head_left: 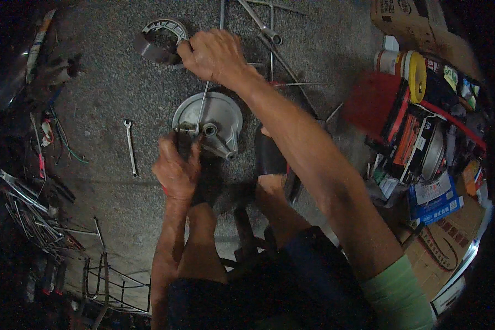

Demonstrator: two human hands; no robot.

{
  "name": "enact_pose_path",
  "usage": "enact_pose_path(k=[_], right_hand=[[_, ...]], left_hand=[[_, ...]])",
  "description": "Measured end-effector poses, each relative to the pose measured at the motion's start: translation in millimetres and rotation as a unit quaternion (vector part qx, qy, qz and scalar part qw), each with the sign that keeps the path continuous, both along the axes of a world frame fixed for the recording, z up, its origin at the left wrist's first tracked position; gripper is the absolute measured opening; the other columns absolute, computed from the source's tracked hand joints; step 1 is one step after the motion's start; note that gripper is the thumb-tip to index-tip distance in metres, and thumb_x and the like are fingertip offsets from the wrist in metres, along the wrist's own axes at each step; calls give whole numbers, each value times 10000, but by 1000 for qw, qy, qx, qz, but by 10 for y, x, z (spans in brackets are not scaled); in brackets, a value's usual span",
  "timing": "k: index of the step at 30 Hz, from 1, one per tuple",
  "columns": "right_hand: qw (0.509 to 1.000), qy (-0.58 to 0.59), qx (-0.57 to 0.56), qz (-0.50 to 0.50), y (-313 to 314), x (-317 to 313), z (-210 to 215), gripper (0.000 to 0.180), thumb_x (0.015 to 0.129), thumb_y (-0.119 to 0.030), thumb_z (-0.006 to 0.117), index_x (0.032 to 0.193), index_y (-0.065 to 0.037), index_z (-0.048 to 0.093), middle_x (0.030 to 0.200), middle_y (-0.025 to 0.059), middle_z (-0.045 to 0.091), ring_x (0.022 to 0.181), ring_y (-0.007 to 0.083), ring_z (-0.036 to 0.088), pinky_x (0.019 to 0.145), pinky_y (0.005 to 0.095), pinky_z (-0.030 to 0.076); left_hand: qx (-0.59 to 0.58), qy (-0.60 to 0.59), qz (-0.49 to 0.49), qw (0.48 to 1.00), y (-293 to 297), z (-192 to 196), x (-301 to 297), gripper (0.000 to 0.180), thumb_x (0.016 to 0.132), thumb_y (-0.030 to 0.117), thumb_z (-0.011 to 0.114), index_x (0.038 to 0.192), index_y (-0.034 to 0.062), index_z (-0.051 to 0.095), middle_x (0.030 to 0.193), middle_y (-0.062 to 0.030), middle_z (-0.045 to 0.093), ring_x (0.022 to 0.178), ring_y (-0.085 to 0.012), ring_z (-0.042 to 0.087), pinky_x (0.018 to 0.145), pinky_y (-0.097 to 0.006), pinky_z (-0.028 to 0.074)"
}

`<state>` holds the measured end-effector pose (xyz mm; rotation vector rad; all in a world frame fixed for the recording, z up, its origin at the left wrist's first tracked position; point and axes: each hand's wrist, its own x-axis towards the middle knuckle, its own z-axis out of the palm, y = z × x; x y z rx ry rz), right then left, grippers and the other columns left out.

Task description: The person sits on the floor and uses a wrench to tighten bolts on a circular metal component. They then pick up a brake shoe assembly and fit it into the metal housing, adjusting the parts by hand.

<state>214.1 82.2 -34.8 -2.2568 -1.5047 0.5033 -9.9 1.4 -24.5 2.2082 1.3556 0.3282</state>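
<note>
A round grey metal brake plate (184, 110) lies on the floor between my feet, with a hub hole and a protruding arm at its lower right. My left hand (176, 168) is closed at its lower left edge, fingers around a small bolt-like part there; the fingertips are partly in shadow. Above the plate, my right hand (217, 58) makes a fist around a T-handled tool (203, 102). Its thin metal shaft slants down to the plate near the hub hole, while most of the handle is hidden in the fist. Curved brake shoes (168, 25) rest beyond my right hand.
A combination wrench (130, 148) lies to the left. Metal rods and a socket tool (272, 36) are at the far side. On the right are cardboard boxes (443, 236), a red box (377, 104) and a yellow-rimmed tub (417, 77). Wire racks (113, 280) stand at lower left.
</note>
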Motion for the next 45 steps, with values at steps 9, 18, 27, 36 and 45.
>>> enact_pose_path(k=[9, 18, 27, 36, 45], right_hand=[[992, -97, 63, 44, -40, 8, -259, 268, 837, -264, 545, 689, -77, 668, 670, 161, 649, 665, 372, 653, 656, 491, 534], [998, -56, 24, 21, 25, -26, -192, 332, 874, -297, 518, 705, -57, 674, 745, 193, 664, 704, 384, 656, 633, 489, 528], [997, 20, -65, 27, 94, 71, -34, 318, 889, -303, 545, 783, -17, 636, 702, 190, 596, 627, 360, 561, 594, 481, 445], [962, -195, -3, 193, -186, 304, -509, 163, 886, -126, 551, 1032, -69, 595, 840, 130, 597, 748, 326, 588, 632, 456, 486], [990, -16, -136, 41, 7, 148, -205, 298, 947, -287, 508, 866, -39, 653, 819, 201, 642, 734, 397, 605, 649, 509, 474]], left_hand=[[21, 3, -6, 1000, 5, 8, 21, 437, 783, 289, 789, 1056, 60, 535, 904, -126, 636, 704, -345, 659, 559, -407, 528], [-8, 0, 0, 1000, -3, -32, -57, 459, 770, 258, 793, 1102, 71, 537, 907, -130, 648, 710, -332, 668, 567, -408, 534], [-158, 144, 30, 976, 64, 131, 111, 434, 821, 437, 672, 1043, 81, 563, 850, -137, 647, 642, -346, 661, 560, -457, 537], [-62, -17, -5, 998, -80, 75, 98, 407, 828, 286, 691, 1114, 59, 512, 946, -122, 555, 726, -333, 643, 602, -456, 535], [-97, 22, 3, 995, -124, -4, 111, 447, 854, 449, 631, 1124, 113, 516, 1010, -86, 580, 724, -352, 662, 558, -522, 506]])
